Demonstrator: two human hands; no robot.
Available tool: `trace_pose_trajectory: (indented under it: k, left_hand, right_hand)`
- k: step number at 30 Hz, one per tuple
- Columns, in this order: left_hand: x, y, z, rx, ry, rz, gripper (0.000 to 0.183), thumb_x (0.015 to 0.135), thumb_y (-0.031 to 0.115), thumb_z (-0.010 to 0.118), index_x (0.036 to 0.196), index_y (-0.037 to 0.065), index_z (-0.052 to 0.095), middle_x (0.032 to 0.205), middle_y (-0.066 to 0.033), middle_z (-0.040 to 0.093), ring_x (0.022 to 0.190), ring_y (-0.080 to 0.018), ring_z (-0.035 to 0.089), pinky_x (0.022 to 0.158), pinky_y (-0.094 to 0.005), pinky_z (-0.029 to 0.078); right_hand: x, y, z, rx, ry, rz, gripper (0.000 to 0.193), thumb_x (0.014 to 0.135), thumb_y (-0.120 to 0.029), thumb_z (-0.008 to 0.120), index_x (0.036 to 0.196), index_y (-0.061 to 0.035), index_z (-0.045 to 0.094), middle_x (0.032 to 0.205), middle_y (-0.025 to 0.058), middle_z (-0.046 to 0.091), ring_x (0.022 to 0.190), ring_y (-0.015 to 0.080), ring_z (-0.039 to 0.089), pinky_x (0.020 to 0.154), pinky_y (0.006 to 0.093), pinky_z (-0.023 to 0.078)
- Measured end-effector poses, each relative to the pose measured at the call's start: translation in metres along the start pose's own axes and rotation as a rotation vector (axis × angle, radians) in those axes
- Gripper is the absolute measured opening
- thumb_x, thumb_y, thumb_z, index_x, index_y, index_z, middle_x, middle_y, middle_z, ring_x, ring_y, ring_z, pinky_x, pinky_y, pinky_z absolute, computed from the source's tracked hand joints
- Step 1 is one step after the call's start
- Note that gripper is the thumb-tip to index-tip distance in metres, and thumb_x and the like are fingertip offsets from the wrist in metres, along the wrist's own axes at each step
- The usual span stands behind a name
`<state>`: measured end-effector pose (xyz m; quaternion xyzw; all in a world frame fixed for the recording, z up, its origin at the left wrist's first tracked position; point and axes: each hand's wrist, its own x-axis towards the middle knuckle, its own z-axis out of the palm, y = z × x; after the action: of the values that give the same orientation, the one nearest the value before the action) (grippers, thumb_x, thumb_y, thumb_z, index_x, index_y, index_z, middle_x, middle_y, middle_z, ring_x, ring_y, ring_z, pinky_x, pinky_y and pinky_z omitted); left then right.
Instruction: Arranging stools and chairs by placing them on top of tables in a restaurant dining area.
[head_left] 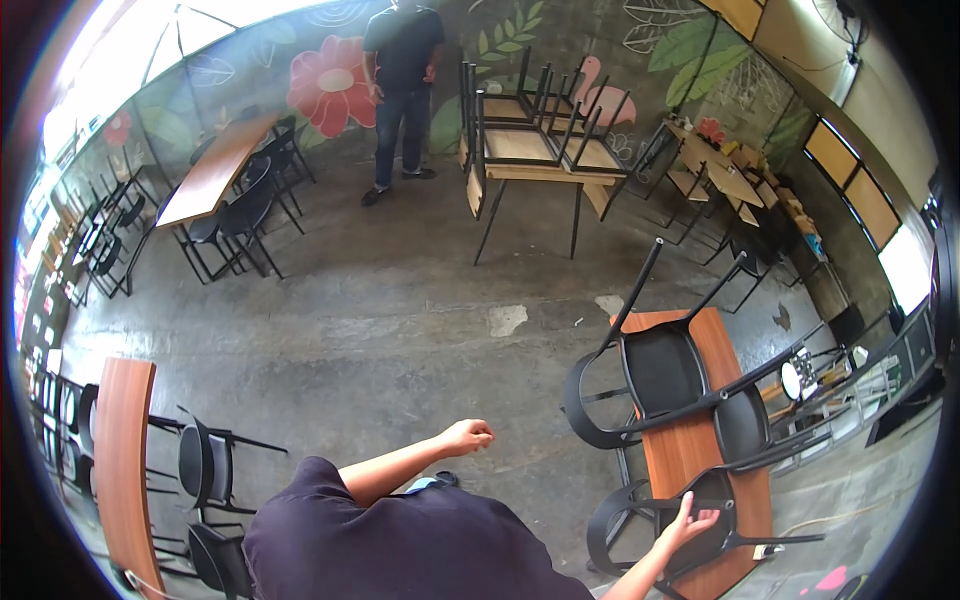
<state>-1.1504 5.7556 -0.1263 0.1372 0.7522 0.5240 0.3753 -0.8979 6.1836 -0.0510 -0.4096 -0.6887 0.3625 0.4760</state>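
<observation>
My left hand (468,437) hangs in front of my body above the floor, its fingers curled in with nothing visible in them. On the right, my right hand (692,522) is held over an upturned black chair (712,545), fingers and thumb apart. Whether it touches the chair I cannot tell. That chair rests on a brown wooden table (675,465). Farther along the same tabletop lie another upturned black chair (662,372), legs sticking up, and a third black chair (742,425) at the right side.
Left of me stands a long wooden table (122,470) with black chairs (205,462) beside it. Another table (220,170) with chairs is at the far left. A table with stacked wooden stools (520,145) stands ahead, near a standing person (400,90). Concrete floor (400,340) lies between.
</observation>
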Motion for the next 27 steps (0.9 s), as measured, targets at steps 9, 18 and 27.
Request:
trace_pose_trajectory:
  k: [9,18,27]
  left_hand:
    - [-0.040,-0.011,0.083,0.055,0.172,-0.087,0.031,0.084,0.027,0.058,0.104,0.004,0.064,0.091,-0.0075,0.069,0.080,-0.0175,0.063,0.074,-0.0314,0.050]
    - [-0.134,0.127,0.166,-0.623,-0.250,-0.080,0.043,0.095,0.034,0.053,0.130,0.009,0.052,0.128,-0.0081,0.054,0.114,-0.0178,0.053,0.098,-0.0341,0.040]
    - [-0.167,0.182,0.235,-0.190,-1.090,0.252,0.043,0.098,0.027,0.048,0.131,-0.002,0.049,0.141,-0.0164,0.043,0.134,-0.0270,0.034,0.110,-0.0382,0.025]
  right_hand:
    - [0.072,0.031,0.004,0.455,-0.687,0.073,0.020,0.086,-0.012,0.059,0.069,-0.0031,0.051,0.058,0.0062,0.055,0.054,0.0150,0.054,0.058,0.0293,0.047]
    - [0.073,0.072,0.010,0.404,-0.656,0.064,0.036,0.088,-0.016,0.057,0.058,-0.0088,0.040,0.045,0.0010,0.043,0.036,0.0091,0.041,0.036,0.0244,0.031]
    - [0.066,0.084,0.015,0.370,-0.509,0.022,0.035,0.084,-0.015,0.051,0.055,-0.0078,0.033,0.048,-0.0036,0.036,0.040,0.0081,0.034,0.038,0.0273,0.023]
